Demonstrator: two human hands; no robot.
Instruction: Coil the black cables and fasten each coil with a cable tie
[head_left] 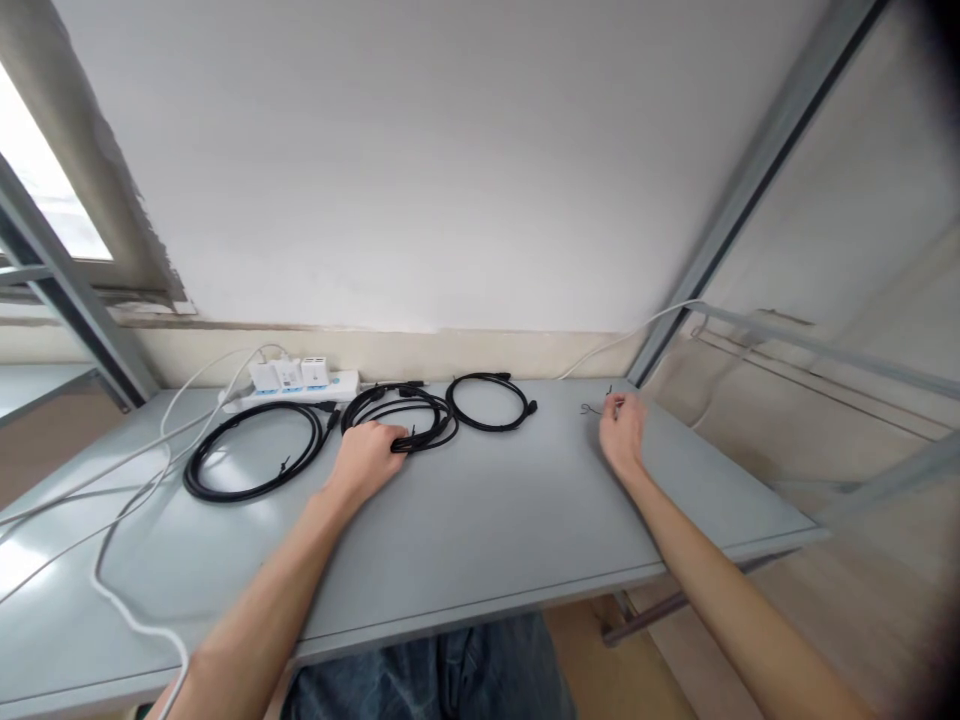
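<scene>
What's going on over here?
Someone has their left hand on the near edge of the middle black cable coil. Their right hand is at some thin dark wires toward the right end of the desk. Other coils lie either side: the left coil and the right coil.

Here the left hand (367, 455) hides part of a black cable coil (431, 441), most fingers out of sight! The right hand (622, 425) pinches thin dark strands (587, 409), too small to identify; window (52, 200) and jeans (450, 670) get cut off left and below.
</scene>
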